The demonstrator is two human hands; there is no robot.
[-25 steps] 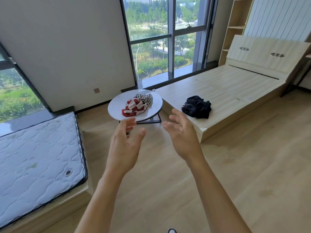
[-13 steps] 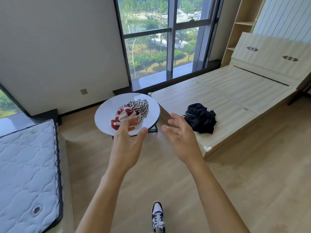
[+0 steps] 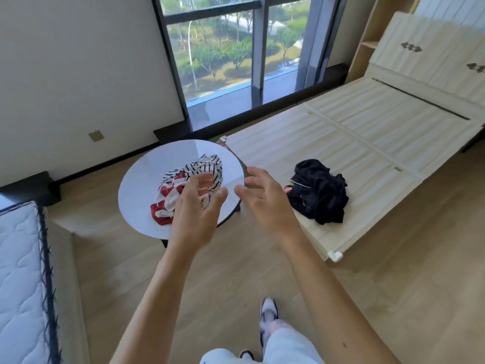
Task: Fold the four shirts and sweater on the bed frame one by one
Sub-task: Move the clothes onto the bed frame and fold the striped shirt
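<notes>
A crumpled heap of dark clothes (image 3: 319, 191) lies near the foot of the bare wooden bed frame (image 3: 367, 143). On the round white table (image 3: 139, 187) to its left sits a bundle of red-and-white striped cloth (image 3: 168, 203) and black-and-white striped cloth (image 3: 203, 168). My left hand (image 3: 195, 212) is stretched out in front of that bundle with relaxed fingers, holding nothing. My right hand (image 3: 265, 198) reaches forward between the table and the dark heap, fingers spread, also holding nothing.
A white quilted mattress (image 3: 21, 279) lies on a low platform at the left. Tall windows (image 3: 236, 48) fill the far wall. Wooden shelves (image 3: 372, 35) stand beside the headboard. Wood floor stretches below, with my leg and shoe (image 3: 269, 311) on it.
I have stepped closer; the table, the bundle and the bed frame loom larger. Both hands have stretched farther forward, still holding nothing. My leg has swung into view.
</notes>
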